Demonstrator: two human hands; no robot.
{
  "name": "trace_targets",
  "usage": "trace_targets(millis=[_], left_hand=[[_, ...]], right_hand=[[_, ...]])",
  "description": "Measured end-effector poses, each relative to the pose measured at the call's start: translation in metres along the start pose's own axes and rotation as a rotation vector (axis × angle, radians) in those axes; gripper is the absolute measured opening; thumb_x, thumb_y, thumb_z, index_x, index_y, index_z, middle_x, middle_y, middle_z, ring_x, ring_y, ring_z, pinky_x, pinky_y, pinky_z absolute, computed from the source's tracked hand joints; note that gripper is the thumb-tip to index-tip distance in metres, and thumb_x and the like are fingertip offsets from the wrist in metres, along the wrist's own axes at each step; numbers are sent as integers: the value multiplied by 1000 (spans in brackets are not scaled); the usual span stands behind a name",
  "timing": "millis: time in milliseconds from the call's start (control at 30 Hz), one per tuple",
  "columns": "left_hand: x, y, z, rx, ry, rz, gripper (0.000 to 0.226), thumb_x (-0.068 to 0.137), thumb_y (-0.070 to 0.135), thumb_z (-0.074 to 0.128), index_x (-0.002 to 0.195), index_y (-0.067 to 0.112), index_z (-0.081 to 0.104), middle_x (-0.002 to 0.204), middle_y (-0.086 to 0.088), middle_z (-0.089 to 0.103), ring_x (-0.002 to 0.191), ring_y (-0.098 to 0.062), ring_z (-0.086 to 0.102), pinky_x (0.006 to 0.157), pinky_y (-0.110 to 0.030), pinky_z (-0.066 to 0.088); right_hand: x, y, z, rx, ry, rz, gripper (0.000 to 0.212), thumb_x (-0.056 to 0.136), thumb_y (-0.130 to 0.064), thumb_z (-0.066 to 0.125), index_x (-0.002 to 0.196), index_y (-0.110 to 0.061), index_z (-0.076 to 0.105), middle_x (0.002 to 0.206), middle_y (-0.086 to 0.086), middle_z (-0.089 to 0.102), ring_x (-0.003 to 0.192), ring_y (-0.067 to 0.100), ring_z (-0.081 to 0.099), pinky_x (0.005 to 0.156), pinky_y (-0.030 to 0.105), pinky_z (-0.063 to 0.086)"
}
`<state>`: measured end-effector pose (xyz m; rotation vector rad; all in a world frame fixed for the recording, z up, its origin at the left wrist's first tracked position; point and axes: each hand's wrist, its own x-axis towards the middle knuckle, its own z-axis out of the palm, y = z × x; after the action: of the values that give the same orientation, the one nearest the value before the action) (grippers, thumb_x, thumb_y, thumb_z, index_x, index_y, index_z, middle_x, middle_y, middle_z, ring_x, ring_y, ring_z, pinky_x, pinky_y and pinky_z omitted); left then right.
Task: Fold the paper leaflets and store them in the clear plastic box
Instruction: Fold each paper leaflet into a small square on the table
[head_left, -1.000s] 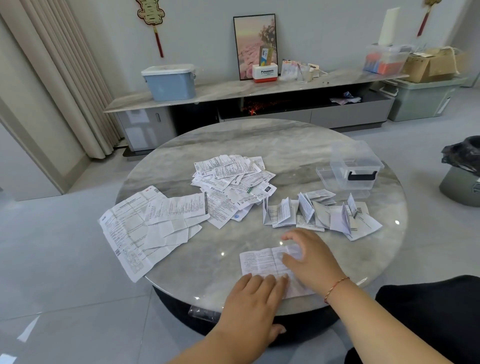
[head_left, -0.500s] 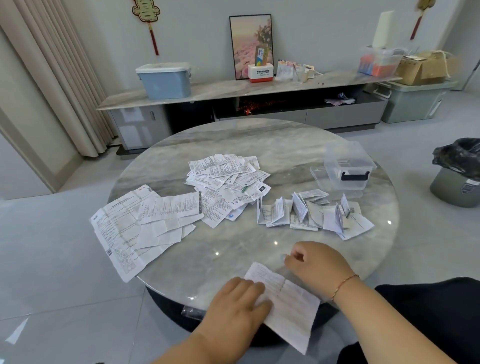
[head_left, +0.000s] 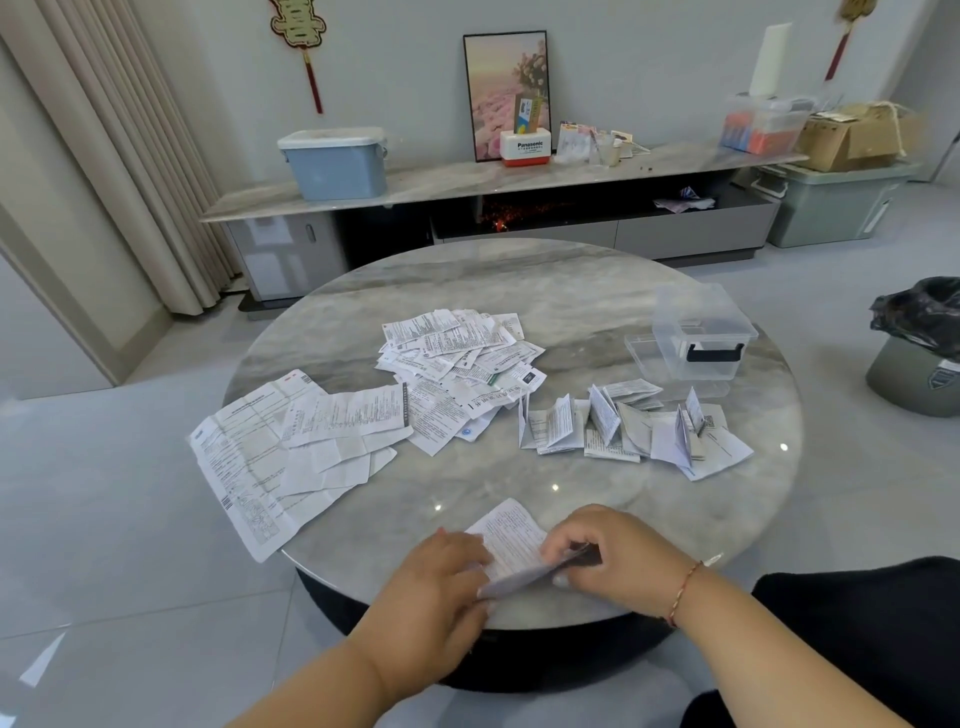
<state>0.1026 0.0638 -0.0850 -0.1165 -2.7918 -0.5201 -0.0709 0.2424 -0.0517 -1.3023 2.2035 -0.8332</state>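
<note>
While both hands (head_left: 524, 566) pinch a creased printed leaflet (head_left: 511, 535), it bends over the glossy marble table (head_left: 519, 291).

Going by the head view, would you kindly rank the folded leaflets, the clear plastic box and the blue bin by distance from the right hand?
From the right hand:
1. Folded leaflets, just beyond it on the table.
2. Clear plastic box, farther back, right side.
3. Blue bin, on the far cabinet, left.

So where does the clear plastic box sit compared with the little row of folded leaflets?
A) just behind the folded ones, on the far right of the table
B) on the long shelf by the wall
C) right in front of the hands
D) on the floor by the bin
A: the clear plastic box stands on the round table, just behind the folded leaflets, well away from both hands.
</note>
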Motion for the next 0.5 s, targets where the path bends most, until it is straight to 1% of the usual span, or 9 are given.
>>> trace_targets(millis=[100, 167, 233, 267, 300, 333, 400, 467, 500], left_hand=[[0, 2, -2, -229, 89, -302, 28, 82, 34, 49, 79, 11, 65, 102, 16, 55, 100, 2, 48, 88, -21, 41], [2, 5, 0, -263, 267, -552, 19, 83, 31, 51, 91, 14, 57, 99, 12, 51, 93, -2, 45, 83, -23, 37], [2, 11, 0, -177, 471, -734, 29, 81, 22, 55, 108, 14, 50, 108, 7, 45, 100, -10, 40, 89, -24, 33], [2, 12, 0, -73, 548, -678, 35, 78, 21, 53, 111, 11, 49, 111, 2, 45, 103, -15, 40, 91, -26, 33], [2, 13, 1, 42, 572, -544, 39, 74, 21, 50, 111, 8, 49, 111, -5, 48, 105, -21, 42, 94, -29, 34], [1, 16, 4, 153, 525, -387, 43, 70, 21, 49, 110, 7, 50, 112, -10, 51, 106, -25, 45, 96, -33, 35], [1, 24, 14, 258, 316, -148, 51, 66, 22, 51, 115, 8, 49, 116, -14, 55, 109, -30, 50, 101, -37, 34], [0, 31, 25, 257, 155, -97, 61, 64, 31, 55, 121, 10, 50, 123, -12, 56, 114, -29, 51, 106, -36, 29], [0, 34, 30, 248, 95, -123, 66, 64, 39, 57, 123, 11, 51, 125, -9, 56, 116, -26, 52, 107, -36, 28]], right_hand=[[5, -8, 7, 61, 98, 63, 14, 78, -24, 70, 70, -27, 59, 71, -9, 60, 66, 0, 53, 71, 28, 47], [11, -14, 14, 34, 162, 85, 10, 81, -24, 67, 78, -22, 58, 69, -9, 55, 64, 1, 50, 67, 24, 44], [16, -20, 21, -3, 216, 127, 16, 83, -25, 64, 97, -25, 57, 76, -9, 57, 72, 7, 55, 70, 22, 44], [18, -23, 24, -24, 225, 161, 26, 83, -26, 63, 107, -25, 53, 80, -7, 59, 77, 11, 57, 72, 24, 45], [21, -26, 25, -52, 232, 200, 34, 83, -28, 62, 114, -26, 48, 84, -5, 59, 81, 15, 58, 73, 27, 46], [22, -29, 26, -91, 235, 231, 40, 83, -30, 62, 118, -27, 43, 87, -4, 60, 85, 17, 59, 74, 28, 46], [24, -35, 27, -177, 226, 289, 52, 83, -31, 62, 127, -26, 35, 99, -2, 62, 95, 21, 60, 77, 28, 45], [22, -39, 29, -114, 186, 374, 61, 81, -28, 64, 133, -23, 33, 110, 2, 62, 96, 21, 62, 76, 25, 47], [19, -40, 31, 28, 146, 434, 61, 79, -26, 65, 132, -22, 35, 105, 4, 64, 85, 20, 64, 68, 24, 48]])
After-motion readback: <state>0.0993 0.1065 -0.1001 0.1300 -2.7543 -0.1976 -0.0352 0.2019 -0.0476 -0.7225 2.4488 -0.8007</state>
